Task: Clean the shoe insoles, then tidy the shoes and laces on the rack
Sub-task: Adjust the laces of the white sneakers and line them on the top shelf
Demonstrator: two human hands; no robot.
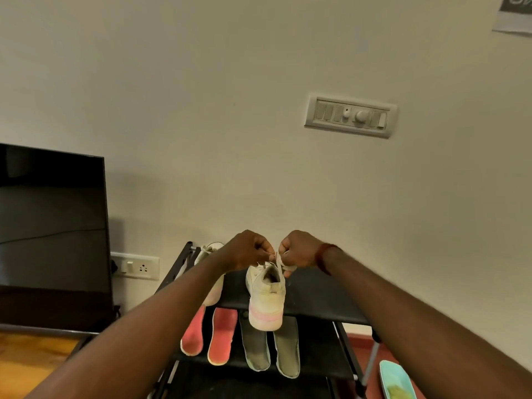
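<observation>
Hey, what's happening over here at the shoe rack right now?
A person is working on a white sneaker with a pink sole on the top shelf of a black shoe rack. The left hand and right hand each pinch its white lace. A matching sneaker sits behind the left arm. Two pink insoles and two grey-green insoles lie on the shelf below.

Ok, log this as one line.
left hand: pinches lace | right hand: pinches lace | shoe: at rack top, heel overhanging | insoles: lower shelf
</observation>
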